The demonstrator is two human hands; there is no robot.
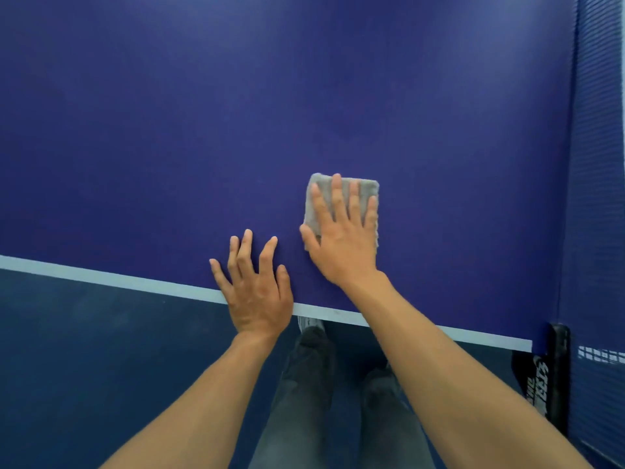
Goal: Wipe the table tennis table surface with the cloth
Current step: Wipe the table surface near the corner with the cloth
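Mid-wipe: right hand [341, 242], fingers flat, pressed the grey cloth [367, 187]; left hand [257, 292] braced, fingers spread, at seven o'clock. Next: sweep the table tennis table [236, 113] toward twelve.

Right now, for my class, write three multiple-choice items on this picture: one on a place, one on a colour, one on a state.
1. Where is the cloth? A on the floor; B under the right hand; C over the net.
2. Its colour? A red; B green; C grey.
3. The left hand is: A flat, fingers spread, on the table; B a fist; C holding a bat.
Answers: 1 B, straight fingers press it flat; 2 C, it shows pale grey against the blue table; 3 A, its palm lies at the white edge line.
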